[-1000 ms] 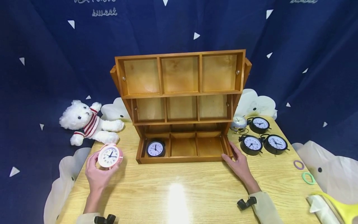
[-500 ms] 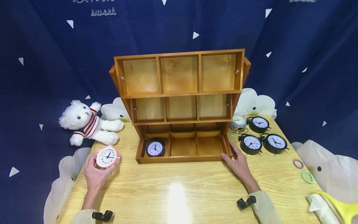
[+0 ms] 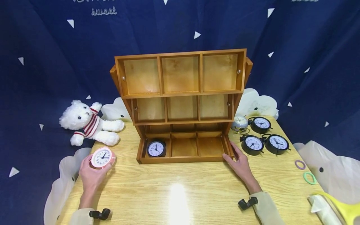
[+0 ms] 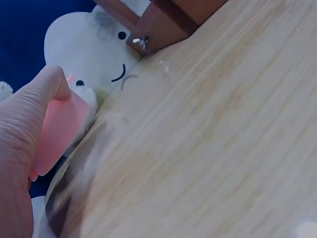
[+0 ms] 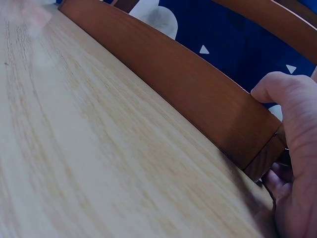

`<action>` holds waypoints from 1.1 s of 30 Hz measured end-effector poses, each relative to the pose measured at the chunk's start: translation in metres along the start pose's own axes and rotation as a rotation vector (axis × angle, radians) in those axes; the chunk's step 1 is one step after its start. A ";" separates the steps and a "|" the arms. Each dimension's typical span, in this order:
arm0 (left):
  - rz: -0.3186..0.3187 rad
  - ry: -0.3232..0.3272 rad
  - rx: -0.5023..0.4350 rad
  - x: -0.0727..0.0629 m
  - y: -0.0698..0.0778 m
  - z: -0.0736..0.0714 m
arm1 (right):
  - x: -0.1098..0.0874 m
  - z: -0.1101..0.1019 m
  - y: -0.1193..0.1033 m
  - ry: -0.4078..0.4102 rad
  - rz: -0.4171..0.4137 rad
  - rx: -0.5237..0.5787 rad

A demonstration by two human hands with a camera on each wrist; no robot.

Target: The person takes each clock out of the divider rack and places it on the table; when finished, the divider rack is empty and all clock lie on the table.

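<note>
In the head view my left hand (image 3: 91, 175) holds a pink alarm clock (image 3: 102, 158) at the table's left side, its white dial facing up. The left wrist view shows the thumb against the pink casing (image 4: 58, 131); the other fingers are mostly hidden. A tiered wooden storage box (image 3: 180, 160) with open compartments stands at the middle back. My right hand (image 3: 241, 165) grips its front right corner, thumb on the front edge and fingers round the side, as the right wrist view also shows. A black alarm clock (image 3: 156, 149) lies in the bottom tier's left compartment.
Right of the box are several black alarm clocks (image 3: 252, 144) and a pale grey-blue clock (image 3: 240, 122). A white teddy bear (image 3: 91, 123) lies at the back left. Purple (image 3: 300, 164) and green rings (image 3: 309, 178), plus a yellow-handled object (image 3: 341, 206), lie along the right edge.
My left hand has moved left and slightly toward the near edge, carrying the pink alarm clock. The right hand keeps its hold on the box corner.
</note>
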State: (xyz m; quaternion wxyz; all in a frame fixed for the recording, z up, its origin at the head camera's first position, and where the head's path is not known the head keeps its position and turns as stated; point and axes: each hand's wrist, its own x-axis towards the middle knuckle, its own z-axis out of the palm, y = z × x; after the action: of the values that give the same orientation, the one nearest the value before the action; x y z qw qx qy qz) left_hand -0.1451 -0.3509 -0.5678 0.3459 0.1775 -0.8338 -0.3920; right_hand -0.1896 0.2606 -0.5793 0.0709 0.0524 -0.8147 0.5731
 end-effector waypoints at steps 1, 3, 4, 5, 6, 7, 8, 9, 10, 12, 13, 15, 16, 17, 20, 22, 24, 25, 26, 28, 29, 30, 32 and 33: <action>0.001 0.003 0.004 0.001 -0.002 -0.001 | 0.000 0.000 0.000 -0.003 0.005 -0.001; -0.004 0.003 0.011 0.002 -0.004 -0.001 | -0.001 0.000 0.000 -0.009 0.014 0.000; -0.010 0.000 0.016 0.003 -0.006 -0.002 | -0.001 0.000 0.000 -0.010 0.017 0.002; -0.017 -0.004 0.021 0.003 -0.006 -0.002 | -0.002 0.000 0.000 -0.011 0.021 0.005; -0.024 -0.008 0.026 0.004 -0.007 -0.002 | -0.002 -0.001 0.000 -0.013 0.022 0.006; -0.031 -0.013 0.033 0.004 -0.008 -0.003 | -0.002 -0.001 0.000 -0.014 0.022 0.006; -0.040 -0.018 0.038 0.004 -0.009 -0.003 | -0.002 -0.001 0.000 -0.014 0.023 0.008; -0.048 -0.023 0.044 0.004 -0.009 -0.004 | -0.001 -0.001 0.001 -0.015 0.023 0.004; -0.054 -0.028 0.049 0.004 -0.010 -0.004 | -0.001 -0.001 0.001 -0.016 0.023 0.001; -0.063 -0.036 0.058 0.004 -0.010 -0.004 | -0.001 -0.001 0.001 -0.016 0.020 -0.005; -0.066 -0.040 0.061 0.004 -0.011 -0.004 | -0.001 -0.001 0.001 -0.015 0.018 -0.006; -0.068 -0.044 0.065 0.004 -0.012 -0.004 | 0.000 -0.001 0.001 -0.014 0.014 -0.007; -0.069 -0.046 0.067 0.004 -0.012 -0.004 | -0.001 -0.001 0.001 -0.011 0.012 -0.001; -0.068 -0.048 0.069 0.004 -0.012 -0.004 | -0.001 0.000 0.000 -0.009 0.011 0.005; -0.071 -0.056 0.080 0.004 -0.013 -0.005 | -0.001 0.000 0.001 -0.007 0.006 0.013; -0.071 -0.061 0.087 0.005 -0.014 -0.006 | 0.000 0.000 0.002 -0.005 0.004 0.014; -0.075 -0.068 0.091 0.005 -0.015 -0.006 | 0.000 0.000 0.002 -0.004 0.004 0.012; -0.076 -0.069 0.089 0.005 -0.016 -0.006 | 0.000 0.001 0.003 -0.003 0.003 0.013; -0.074 -0.067 0.088 0.005 -0.017 -0.006 | 0.000 0.001 0.002 -0.001 0.004 0.012; -0.076 -0.069 0.089 0.005 -0.019 -0.006 | 0.000 0.001 0.002 -0.003 0.006 0.013; -0.075 -0.071 0.087 0.005 -0.020 -0.006 | 0.000 0.001 0.002 -0.003 0.010 0.015; -0.075 -0.072 0.090 0.005 -0.022 -0.006 | 0.000 0.001 0.002 -0.007 0.012 0.011; -0.075 -0.083 0.092 0.006 -0.023 -0.006 | 0.000 0.000 0.002 -0.011 0.018 0.006; -0.074 -0.091 0.091 0.007 -0.023 -0.006 | 0.000 0.000 0.002 -0.012 0.020 0.005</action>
State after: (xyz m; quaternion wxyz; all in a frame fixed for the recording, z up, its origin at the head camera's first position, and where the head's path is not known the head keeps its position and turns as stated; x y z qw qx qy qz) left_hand -0.1446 -0.3727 -0.5798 0.2845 0.2060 -0.8585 -0.3737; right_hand -0.1899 0.2609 -0.5812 0.0604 0.0478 -0.8141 0.5756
